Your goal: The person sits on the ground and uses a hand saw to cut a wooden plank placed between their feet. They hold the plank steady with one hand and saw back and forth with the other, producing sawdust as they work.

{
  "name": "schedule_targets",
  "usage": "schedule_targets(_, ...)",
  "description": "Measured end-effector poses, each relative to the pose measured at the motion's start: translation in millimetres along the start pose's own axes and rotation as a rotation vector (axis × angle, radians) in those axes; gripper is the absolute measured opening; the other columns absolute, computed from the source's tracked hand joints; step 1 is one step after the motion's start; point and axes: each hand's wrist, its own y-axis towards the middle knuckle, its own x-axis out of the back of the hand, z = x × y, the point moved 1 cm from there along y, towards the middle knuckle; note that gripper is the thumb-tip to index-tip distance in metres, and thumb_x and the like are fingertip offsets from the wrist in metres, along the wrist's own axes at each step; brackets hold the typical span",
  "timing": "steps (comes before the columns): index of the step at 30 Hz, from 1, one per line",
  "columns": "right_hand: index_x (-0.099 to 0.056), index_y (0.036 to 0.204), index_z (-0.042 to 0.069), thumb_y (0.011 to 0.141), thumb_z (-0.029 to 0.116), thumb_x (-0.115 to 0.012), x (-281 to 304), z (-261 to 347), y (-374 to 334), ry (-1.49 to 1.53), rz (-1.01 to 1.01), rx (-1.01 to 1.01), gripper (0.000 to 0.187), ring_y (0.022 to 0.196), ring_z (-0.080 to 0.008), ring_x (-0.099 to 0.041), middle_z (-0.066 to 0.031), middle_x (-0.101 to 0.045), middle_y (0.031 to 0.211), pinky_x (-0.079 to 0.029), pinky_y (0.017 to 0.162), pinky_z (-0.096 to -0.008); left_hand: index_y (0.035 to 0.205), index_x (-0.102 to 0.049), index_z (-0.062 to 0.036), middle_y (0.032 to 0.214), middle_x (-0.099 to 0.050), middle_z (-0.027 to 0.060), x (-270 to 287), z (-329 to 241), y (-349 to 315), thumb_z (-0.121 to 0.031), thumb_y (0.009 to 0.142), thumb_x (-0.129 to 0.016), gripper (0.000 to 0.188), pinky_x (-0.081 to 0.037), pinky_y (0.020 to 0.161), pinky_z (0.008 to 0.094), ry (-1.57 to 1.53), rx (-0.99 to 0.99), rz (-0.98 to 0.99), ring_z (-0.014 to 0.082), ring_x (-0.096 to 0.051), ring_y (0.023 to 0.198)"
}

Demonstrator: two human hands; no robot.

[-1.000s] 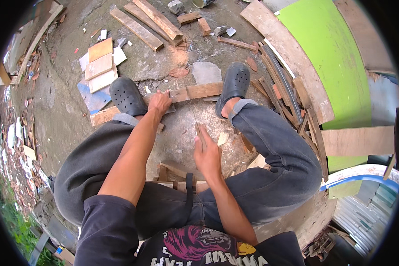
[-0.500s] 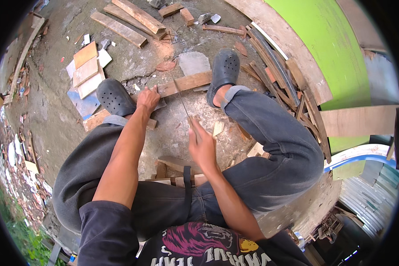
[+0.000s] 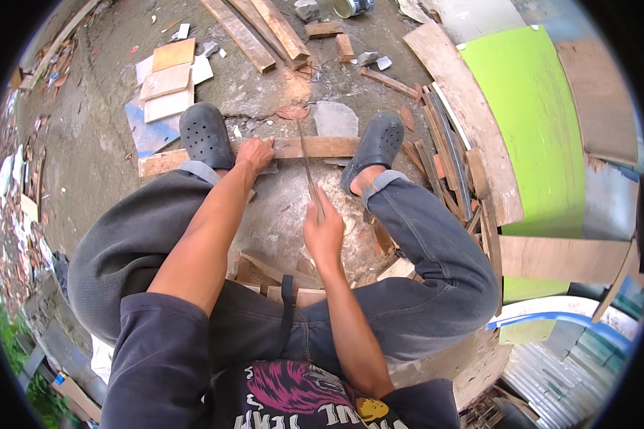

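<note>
Head view — left hand (image 3: 254, 154) presses plank (image 3: 322, 147); right hand (image 3: 323, 230) grip closed round saw (image 3: 306, 161)

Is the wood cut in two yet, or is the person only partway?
Not cut yet: the plank looks whole. Set up already: the left hand presses it down and both shoes pin it. In hand: the right hand holds a saw whose blade crosses the plank. How deep the cut goes is too small to tell. The cutting through is left.
</note>
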Motion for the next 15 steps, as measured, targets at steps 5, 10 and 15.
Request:
schedule_targets(5, -0.057, 0.133, -0.005, 0.096, 0.007, -0.054, 13.1, -15.7, -59.9, 0.035, -0.094, 0.132, 0.039, 0.113, -0.0366, -0.066, -0.0307, -0.065, 0.118, -0.051, 0.09, -0.0372, 0.145, -0.048, -0.0046, 0.122, -0.06, 0.0368, -3.7, 10.0, 17.1, -0.014, 0.097, -0.047, 0.048, -0.059, 0.072, 0.0403, 0.167, -0.069, -0.009, 0.0344, -0.073, 0.09)
schedule_targets(10, -0.055, 0.134, -0.007, 0.099, 0.016, -0.057, -22.7, -20.9, 13.8, 0.033, -0.049, -0.002, 0.042, 0.117, -0.0305, -0.064, -0.0267, -0.064, 0.125, -0.048, 0.098, -0.0348, 0.141, -0.051, -0.0027, 0.122, -0.063, 0.0303, -0.8, 2.8, 8.2, -0.011, 0.096, -0.049, 0.046, -0.058, 0.08, 0.0392, 0.114, -0.06, 0.027, 0.0331, -0.071, 0.097)
schedule_targets(15, -0.055, 0.134, -0.006, 0.099, 0.016, -0.055, 23.2, -4.1, -67.7, 0.101, -0.025, 0.047, 0.041, 0.119, -0.0329, -0.063, -0.0258, -0.064, 0.127, -0.048, 0.099, -0.0356, 0.136, -0.056, 0.0017, 0.113, -0.071, 0.0172, 2.3, 4.4, 8.8, -0.01, 0.095, -0.05, 0.043, -0.054, 0.091, 0.0385, 0.09, -0.017, -0.032, 0.0326, -0.069, 0.105)
